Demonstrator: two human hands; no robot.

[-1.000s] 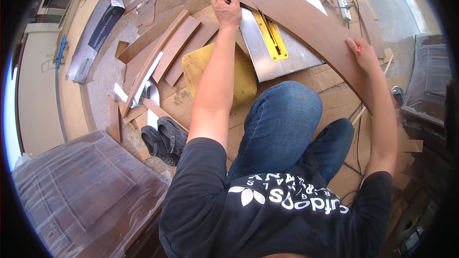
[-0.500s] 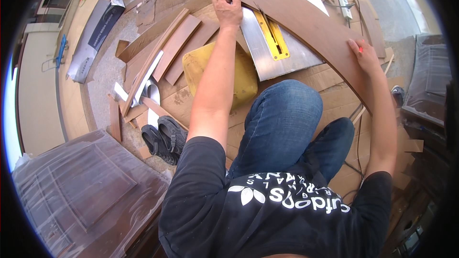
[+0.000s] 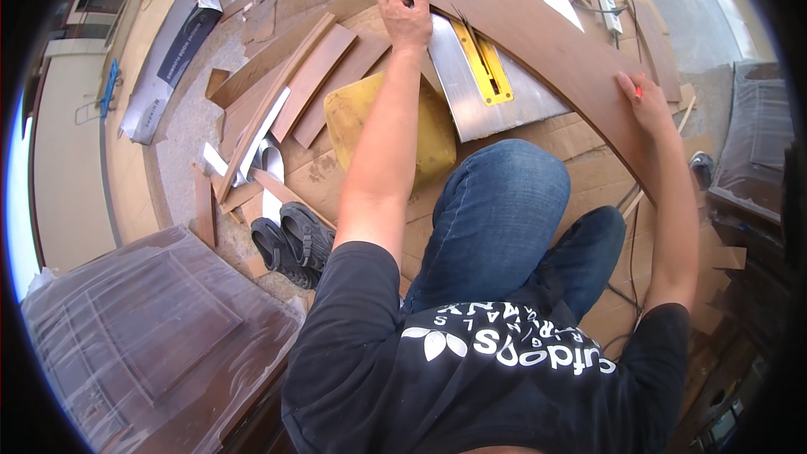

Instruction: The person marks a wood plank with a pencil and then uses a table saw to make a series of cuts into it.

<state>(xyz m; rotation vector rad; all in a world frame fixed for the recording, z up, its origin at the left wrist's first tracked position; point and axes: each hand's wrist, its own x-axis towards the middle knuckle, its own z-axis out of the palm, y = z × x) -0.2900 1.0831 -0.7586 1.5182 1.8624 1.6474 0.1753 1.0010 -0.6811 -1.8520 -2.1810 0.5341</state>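
Observation:
A long brown board (image 3: 521, 38) lies diagonally across a metal saw table (image 3: 513, 101) with a yellow insert (image 3: 487, 67) and a dark blade slot. My left hand (image 3: 407, 18) has its fingers curled closed at the board's near edge, beside the blade, above a small white strip; what is under the fingertips is hidden. My right hand (image 3: 646, 105) grips the board farther right, with a small red object (image 3: 639, 93), perhaps a pencil, between its fingers. My bent knees are just below the saw table.
A yellow plastic container (image 3: 353, 118), loose boards (image 3: 311, 84), cardboard (image 3: 580, 168) and black clogs (image 3: 298, 235) lie around me. A power strip (image 3: 608, 8) with cables is at the back right. Plastic-covered brown panels (image 3: 143, 328) stand at both sides; a long box (image 3: 164, 67) is at the left.
Both my hands and the board have shifted very slightly to the right, with a small shift of the whole view. Both grips look the same.

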